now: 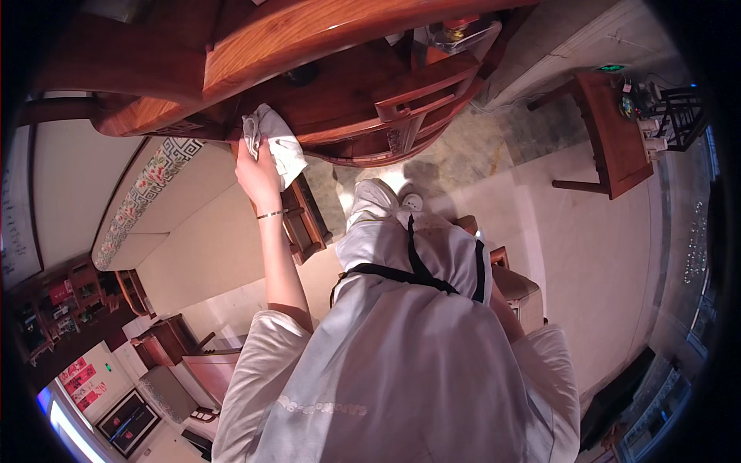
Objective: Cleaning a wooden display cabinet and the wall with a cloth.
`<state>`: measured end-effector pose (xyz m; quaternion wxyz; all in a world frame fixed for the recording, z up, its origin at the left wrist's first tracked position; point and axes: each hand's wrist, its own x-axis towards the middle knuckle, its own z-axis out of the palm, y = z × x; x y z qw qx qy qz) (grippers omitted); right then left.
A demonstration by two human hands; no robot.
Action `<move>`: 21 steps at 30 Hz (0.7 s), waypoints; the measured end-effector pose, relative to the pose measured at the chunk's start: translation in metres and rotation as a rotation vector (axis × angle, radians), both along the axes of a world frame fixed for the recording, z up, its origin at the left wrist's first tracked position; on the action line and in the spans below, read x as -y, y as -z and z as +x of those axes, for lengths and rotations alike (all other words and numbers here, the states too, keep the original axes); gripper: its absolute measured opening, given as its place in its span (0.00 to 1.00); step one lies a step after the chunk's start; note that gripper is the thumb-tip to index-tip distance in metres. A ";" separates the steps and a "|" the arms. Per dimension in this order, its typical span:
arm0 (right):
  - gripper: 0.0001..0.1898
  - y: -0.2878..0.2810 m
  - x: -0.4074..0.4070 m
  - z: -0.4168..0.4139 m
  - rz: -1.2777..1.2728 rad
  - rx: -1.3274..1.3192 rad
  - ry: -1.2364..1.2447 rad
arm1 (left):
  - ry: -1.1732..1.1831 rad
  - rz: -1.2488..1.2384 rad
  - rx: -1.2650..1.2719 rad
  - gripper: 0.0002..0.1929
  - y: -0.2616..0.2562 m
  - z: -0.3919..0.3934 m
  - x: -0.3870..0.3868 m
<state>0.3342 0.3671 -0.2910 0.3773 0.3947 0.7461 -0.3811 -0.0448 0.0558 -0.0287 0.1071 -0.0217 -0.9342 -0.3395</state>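
Observation:
My left hand grips a crumpled white cloth. The cloth rests against the edge of dark reddish wooden furniture, apparently a large carved piece with curved rails. A thin bracelet circles my left wrist. My right hand is out of view; only part of that forearm shows beside my apron, and the rest is hidden behind it.
Overhead runs a thick polished wooden rail. Beside my left forearm stands a small wooden piece. A brown-cushioned seat is close by my right side. Farther right stands a wooden table with several items on it.

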 end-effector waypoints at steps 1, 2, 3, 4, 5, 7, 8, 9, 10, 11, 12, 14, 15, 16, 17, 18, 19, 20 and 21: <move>0.27 0.000 -0.002 -0.006 -0.008 -0.019 0.001 | 0.005 0.043 -0.019 0.13 0.003 0.000 -0.002; 0.27 -0.001 -0.004 -0.011 -0.016 -0.038 0.002 | 0.010 0.085 -0.037 0.13 0.004 0.002 -0.004; 0.27 -0.001 -0.006 -0.016 -0.022 -0.056 0.005 | 0.015 0.122 -0.006 0.12 0.002 0.005 -0.012; 0.27 -0.001 -0.008 -0.020 -0.029 -0.074 0.009 | 0.053 0.193 0.010 0.12 0.005 0.008 -0.019; 0.26 -0.001 -0.010 -0.024 -0.036 -0.092 0.013 | 0.092 0.265 0.026 0.12 0.008 0.010 -0.026; 0.26 -0.003 -0.013 -0.032 -0.051 -0.128 0.019 | 0.121 0.292 0.038 0.12 0.015 0.019 -0.044; 0.26 -0.002 -0.016 -0.033 -0.057 -0.145 0.025 | 0.134 0.291 0.062 0.13 0.013 0.028 -0.057; 0.26 -0.003 -0.016 -0.036 -0.066 -0.163 0.035 | 0.150 0.288 0.085 0.13 0.008 0.036 -0.069; 0.26 -0.001 -0.017 -0.038 -0.072 -0.182 0.043 | 0.178 0.257 0.143 0.14 0.004 0.041 -0.079; 0.26 0.001 -0.018 -0.039 -0.079 -0.200 0.053 | 0.207 0.224 0.202 0.14 0.003 0.046 -0.087; 0.26 0.003 -0.020 -0.039 -0.086 -0.218 0.059 | 0.240 0.243 0.190 0.17 0.006 0.050 -0.097; 0.25 0.007 -0.022 -0.038 -0.103 -0.251 0.074 | 0.245 0.125 0.034 0.15 0.006 0.055 -0.108; 0.25 0.009 -0.022 -0.036 -0.111 -0.266 0.082 | 0.247 0.044 0.043 0.15 0.002 0.056 -0.110; 0.25 0.011 -0.022 -0.033 -0.121 -0.280 0.090 | 0.248 0.041 0.050 0.15 0.004 0.055 -0.109; 0.25 0.014 -0.021 -0.031 -0.131 -0.293 0.098 | 0.266 0.069 0.077 0.15 0.006 0.052 -0.105; 0.25 0.016 -0.020 -0.027 -0.141 -0.307 0.109 | 0.285 0.096 0.104 0.15 0.006 0.052 -0.104; 0.25 0.019 -0.019 -0.023 -0.151 -0.319 0.119 | 0.288 0.093 0.113 0.15 0.004 0.056 -0.103; 0.25 0.021 -0.018 -0.019 -0.160 -0.331 0.131 | 0.296 0.162 0.174 0.18 0.001 0.061 -0.102; 0.25 0.022 -0.016 -0.016 -0.169 -0.345 0.146 | 0.305 0.230 0.235 0.21 -0.006 0.067 -0.102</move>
